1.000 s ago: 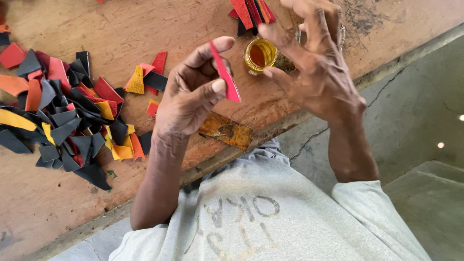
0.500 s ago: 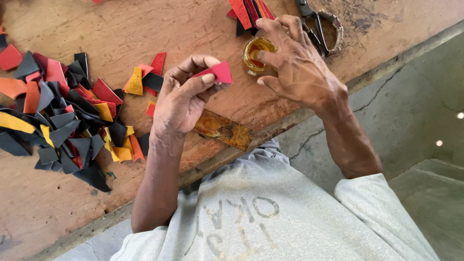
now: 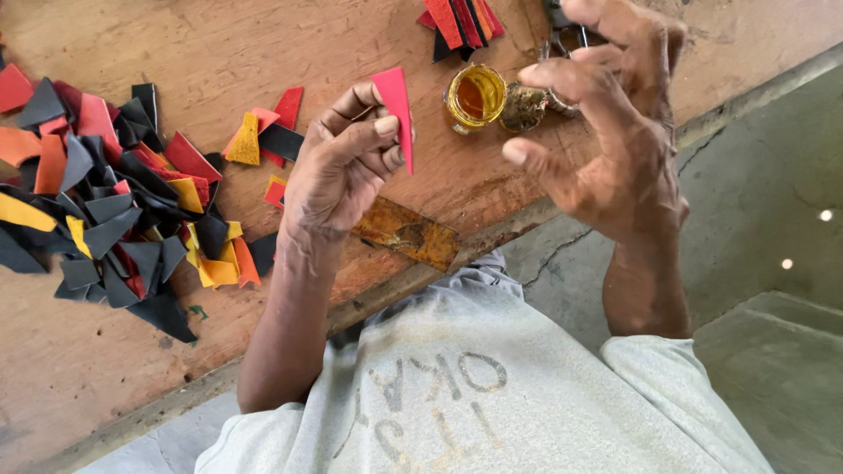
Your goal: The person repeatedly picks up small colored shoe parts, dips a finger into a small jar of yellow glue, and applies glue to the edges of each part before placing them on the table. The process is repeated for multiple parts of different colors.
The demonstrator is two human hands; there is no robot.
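Left hand [image 3: 338, 171] pinching red wedge piece [image 3: 395, 112] above bench [image 3: 263, 44].
Right hand [image 3: 606, 132], grip spread and empty, hovers near glue jar [image 3: 472, 96].

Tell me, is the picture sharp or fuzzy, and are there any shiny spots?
In the head view, the left hand and its red wedge-shaped piece look sharp; the right hand, nearer the camera, is slightly soft at the fingertips; the light is even and soft, with faint shadows on the wooden table; the small jar of amber liquid glints, and two bright dots shine on the grey floor.
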